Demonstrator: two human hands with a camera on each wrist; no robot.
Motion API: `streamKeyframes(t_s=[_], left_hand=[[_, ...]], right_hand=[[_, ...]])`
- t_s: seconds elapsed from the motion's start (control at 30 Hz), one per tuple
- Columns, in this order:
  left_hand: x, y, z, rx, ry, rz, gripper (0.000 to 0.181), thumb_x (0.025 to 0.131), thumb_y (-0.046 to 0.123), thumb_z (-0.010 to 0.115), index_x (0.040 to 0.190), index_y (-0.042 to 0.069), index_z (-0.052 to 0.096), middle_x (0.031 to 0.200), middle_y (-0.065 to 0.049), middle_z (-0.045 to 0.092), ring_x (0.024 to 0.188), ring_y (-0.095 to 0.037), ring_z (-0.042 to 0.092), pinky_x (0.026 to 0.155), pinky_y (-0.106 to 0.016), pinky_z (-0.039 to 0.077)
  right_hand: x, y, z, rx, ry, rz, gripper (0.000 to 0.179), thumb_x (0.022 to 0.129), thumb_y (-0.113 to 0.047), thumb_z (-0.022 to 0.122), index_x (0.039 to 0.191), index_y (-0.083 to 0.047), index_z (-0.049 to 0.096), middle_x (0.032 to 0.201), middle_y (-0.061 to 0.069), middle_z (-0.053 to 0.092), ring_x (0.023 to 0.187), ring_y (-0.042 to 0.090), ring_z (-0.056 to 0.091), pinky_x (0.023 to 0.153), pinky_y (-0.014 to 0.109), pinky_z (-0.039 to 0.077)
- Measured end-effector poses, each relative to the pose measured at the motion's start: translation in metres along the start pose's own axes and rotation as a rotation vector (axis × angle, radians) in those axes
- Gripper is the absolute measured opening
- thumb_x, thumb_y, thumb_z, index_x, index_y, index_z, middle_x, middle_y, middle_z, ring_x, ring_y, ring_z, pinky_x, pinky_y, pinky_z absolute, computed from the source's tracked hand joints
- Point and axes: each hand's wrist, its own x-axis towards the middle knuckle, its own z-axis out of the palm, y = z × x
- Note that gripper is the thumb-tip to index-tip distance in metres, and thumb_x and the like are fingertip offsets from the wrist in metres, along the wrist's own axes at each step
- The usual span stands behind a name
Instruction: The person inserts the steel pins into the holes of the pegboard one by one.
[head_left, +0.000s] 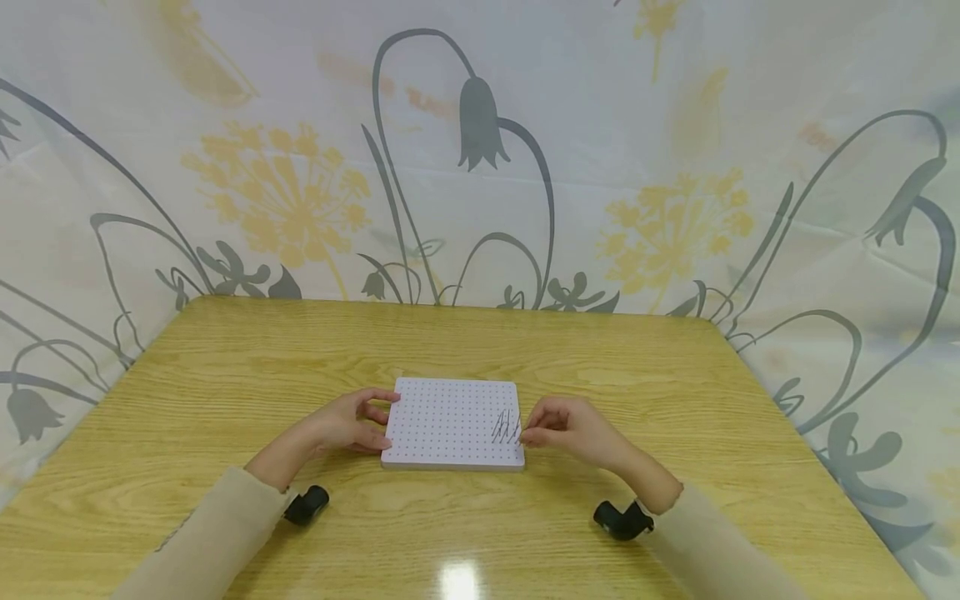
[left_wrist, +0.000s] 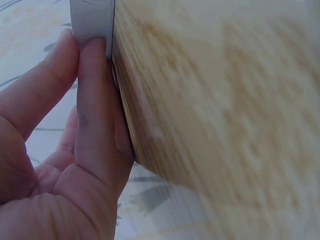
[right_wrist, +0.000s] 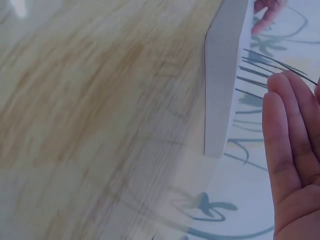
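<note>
A white board [head_left: 442, 421] with a grid of small holes lies flat on the table. Thin dark metal pins [head_left: 501, 427] stand up from its right part, leaning slightly. At the left edge, my left hand [head_left: 351, 422] holds the board with thumb and fingers spread along the side; the left wrist view shows fingertips against the board's side [left_wrist: 92, 20]. My right hand [head_left: 573, 432] is by the board's right edge, pinching a thin dark pin [right_wrist: 300, 72] between thumb and forefinger. In the right wrist view its other fingers extend close to the standing pins [right_wrist: 252, 82].
The wooden table [head_left: 450, 533] reaches around the board on all sides. Behind it hangs a floral-printed cloth [head_left: 570, 208]. Black wrist-worn devices [head_left: 307, 505] sit at both sleeve cuffs.
</note>
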Motion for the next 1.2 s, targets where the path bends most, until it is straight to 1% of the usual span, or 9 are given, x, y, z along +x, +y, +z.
streamKeyframes(t_s=[0.17, 0.37, 0.53, 0.73, 0.97, 1.2], left_hand=[[0.0, 0.0, 0.0, 0.004, 0.003, 0.002, 0.069, 0.077, -0.008, 0.07, 0.137, 0.0, 0.038, 0.109, -0.021, 0.046, 0.084, -0.023, 0.06, 0.072, -0.033, 0.052], [0.0, 0.0, 0.0, 0.012, 0.008, 0.003, 0.068, 0.077, -0.009, 0.07, 0.137, 0.0, 0.038, 0.108, -0.021, 0.047, 0.084, -0.022, 0.06, 0.071, -0.034, 0.053], [-0.001, 0.001, 0.0, 0.015, 0.009, -0.001, 0.068, 0.077, -0.009, 0.07, 0.137, 0.0, 0.039, 0.109, -0.02, 0.047, 0.083, -0.021, 0.059, 0.071, -0.033, 0.052], [-0.001, 0.001, 0.0, 0.029, 0.013, 0.002, 0.068, 0.077, -0.007, 0.071, 0.137, 0.0, 0.039, 0.109, -0.02, 0.047, 0.081, -0.021, 0.057, 0.071, -0.033, 0.052], [-0.001, 0.002, 0.0, 0.036, 0.014, -0.001, 0.068, 0.077, -0.007, 0.071, 0.137, 0.001, 0.039, 0.11, -0.02, 0.047, 0.081, -0.021, 0.057, 0.071, -0.033, 0.052], [-0.001, 0.001, 0.0, 0.03, 0.018, -0.004, 0.067, 0.077, -0.007, 0.071, 0.137, 0.001, 0.04, 0.109, -0.02, 0.047, 0.082, -0.021, 0.057, 0.071, -0.033, 0.052]], right_hand=[[0.001, -0.003, 0.005, -0.016, -0.022, -0.015, 0.011, 0.089, -0.008, 0.064, 0.092, 0.001, 0.067, 0.086, 0.013, 0.068, 0.079, 0.034, 0.064, 0.071, 0.037, 0.053], [0.004, -0.004, 0.01, -0.064, -0.027, -0.043, 0.013, 0.089, -0.009, 0.063, 0.095, 0.002, 0.068, 0.087, 0.009, 0.069, 0.077, 0.021, 0.065, 0.068, 0.029, 0.053], [0.006, -0.001, 0.015, -0.09, -0.034, -0.075, 0.012, 0.089, -0.01, 0.063, 0.094, 0.0, 0.068, 0.087, 0.007, 0.069, 0.075, 0.013, 0.063, 0.066, 0.027, 0.052], [0.009, -0.001, 0.019, -0.119, -0.025, -0.098, 0.011, 0.09, -0.01, 0.062, 0.094, -0.002, 0.069, 0.089, 0.004, 0.068, 0.075, 0.011, 0.061, 0.064, 0.026, 0.051], [0.011, -0.002, 0.023, -0.138, -0.011, -0.073, 0.011, 0.089, -0.012, 0.063, 0.092, -0.004, 0.07, 0.086, 0.003, 0.067, 0.072, 0.009, 0.06, 0.061, 0.025, 0.05], [0.013, -0.001, 0.024, -0.156, -0.007, -0.062, 0.011, 0.089, -0.013, 0.064, 0.092, -0.005, 0.07, 0.086, -0.001, 0.067, 0.074, 0.008, 0.06, 0.062, 0.024, 0.05]])
